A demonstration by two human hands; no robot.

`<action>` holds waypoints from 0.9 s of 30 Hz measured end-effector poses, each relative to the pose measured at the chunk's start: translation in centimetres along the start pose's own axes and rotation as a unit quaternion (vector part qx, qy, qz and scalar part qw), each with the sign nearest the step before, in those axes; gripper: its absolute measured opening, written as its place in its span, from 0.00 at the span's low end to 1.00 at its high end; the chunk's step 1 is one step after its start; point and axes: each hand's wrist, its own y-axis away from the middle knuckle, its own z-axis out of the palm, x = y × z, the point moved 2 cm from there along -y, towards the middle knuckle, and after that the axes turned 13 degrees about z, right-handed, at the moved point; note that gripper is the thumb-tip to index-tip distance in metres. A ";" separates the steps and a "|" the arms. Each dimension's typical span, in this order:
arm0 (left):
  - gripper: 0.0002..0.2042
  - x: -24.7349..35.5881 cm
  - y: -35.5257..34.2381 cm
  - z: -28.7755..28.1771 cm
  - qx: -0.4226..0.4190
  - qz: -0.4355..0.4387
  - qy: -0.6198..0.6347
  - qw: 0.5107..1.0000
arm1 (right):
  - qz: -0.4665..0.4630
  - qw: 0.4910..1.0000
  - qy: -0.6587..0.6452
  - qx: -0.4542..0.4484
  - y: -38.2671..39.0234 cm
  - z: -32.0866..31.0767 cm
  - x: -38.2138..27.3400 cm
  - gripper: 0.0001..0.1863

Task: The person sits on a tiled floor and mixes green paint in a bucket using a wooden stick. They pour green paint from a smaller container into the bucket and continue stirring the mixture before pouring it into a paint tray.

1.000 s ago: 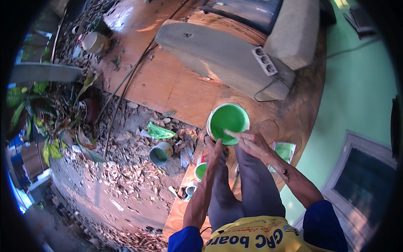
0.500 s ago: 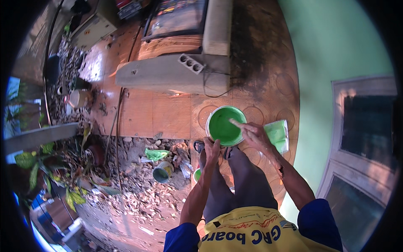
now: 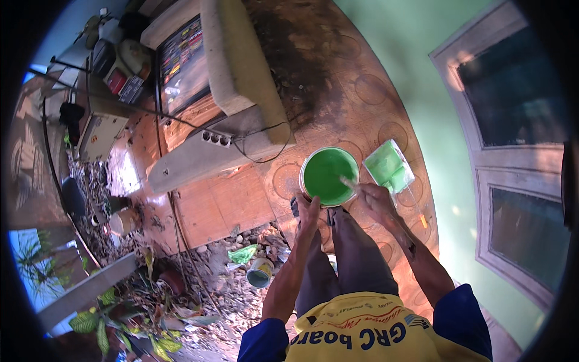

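A round bucket with a pale rim holds green paint in front of my legs. My left hand is closed on the bucket's near-left edge, thumb up at the rim. In my right hand is a pale wooden stick, its far end over or in the paint at the right side of the bucket. The stick's lower tip is blurred, so how deep it goes I cannot tell. Just right of the bucket lies a white paint tray smeared with green, with a green-coated roller in it.
A worn bench or sofa stands ahead, with a socket strip and its cable on it. At right rises a pale green wall with a framed window. Left are a small paint can, rubble, dry leaves and plants.
The view has turned, so the bench and tray appear tilted. The stick has swung from the bucket's middle toward its right side. My left hand stays on the bucket.
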 end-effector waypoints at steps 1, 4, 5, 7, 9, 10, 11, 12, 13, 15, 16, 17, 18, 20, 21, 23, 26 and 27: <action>0.15 -0.3 -0.6 0.0 -0.013 0.006 -0.029 0.999 | 0.034 0.988 -0.141 -0.057 0.5 0.3 0.1 0.08; 0.16 -0.5 -1.2 0.0 -0.053 -0.002 -0.025 0.998 | -0.190 0.977 0.093 0.035 1.0 2.7 -0.7 0.06; 0.16 0.0 -1.1 0.2 -0.067 -0.012 -0.009 0.998 | -0.168 0.980 0.080 0.069 0.7 2.3 -0.7 0.07; 0.17 0.9 -1.2 0.0 -0.091 -0.019 -0.016 0.996 | -0.130 0.982 0.049 0.130 0.0 1.5 -0.5 0.08; 0.17 1.7 -1.7 -0.9 -0.105 -0.025 -0.031 0.994 | -0.157 0.964 0.118 0.180 1.2 1.8 -0.4 0.12; 0.17 1.7 -2.3 -1.8 -0.104 -0.025 -0.041 0.993 | -0.150 0.959 0.160 0.182 2.6 2.5 -1.7 0.12; 0.17 1.9 -2.4 -2.0 -0.112 -0.031 -0.048 0.992 | -0.135 0.950 0.205 0.191 4.1 3.0 -2.3 0.12; 0.17 2.2 -2.6 -2.4 -0.118 -0.026 -0.036 0.992 | -0.129 0.967 0.155 0.155 4.5 4.0 -1.5 0.11; 0.17 2.7 -2.3 -2.4 -0.130 -0.025 -0.023 0.991 | -0.183 0.960 0.133 0.166 4.5 4.8 -1.6 0.11; 0.17 4.0 -2.3 -1.6 -0.145 -0.047 -0.014 0.988 | -0.153 0.973 0.097 0.146 3.2 5.5 -0.9 0.11; 0.18 4.8 -2.4 -1.6 -0.145 -0.071 -0.024 0.987 | -0.065 0.987 0.078 0.121 2.3 5.5 0.4 0.11; 0.18 5.2 -2.7 -1.9 -0.140 -0.092 -0.035 0.985 | -0.089 0.979 0.084 0.165 1.9 5.1 -0.2 0.11; 0.18 5.7 -2.8 -2.2 -0.142 -0.081 -0.048 0.985 | -0.113 0.967 0.090 0.210 1.6 4.6 -0.7 0.10; 0.17 6.0 -3.1 -3.2 -0.146 -0.058 -0.073 0.985 | -0.149 0.929 0.171 0.291 2.6 4.6 -1.1 0.09; 0.17 6.2 -3.5 -3.4 -0.149 -0.018 -0.112 0.982 | -0.109 0.949 0.159 0.251 3.4 5.2 -0.4 0.09; 0.17 6.1 -4.1 -3.4 -0.160 0.061 -0.183 0.968 | -0.060 0.970 0.131 0.196 4.7 6.2 -0.1 0.09; 0.17 6.6 -4.1 -3.1 -0.175 0.084 -0.240 0.951 | -0.095 0.974 0.068 0.193 4.4 8.1 -1.6 0.11; 0.17 7.0 -4.1 -2.9 -0.181 0.100 -0.255 0.944 | -0.119 0.972 0.044 0.199 4.2 8.3 -1.8 0.12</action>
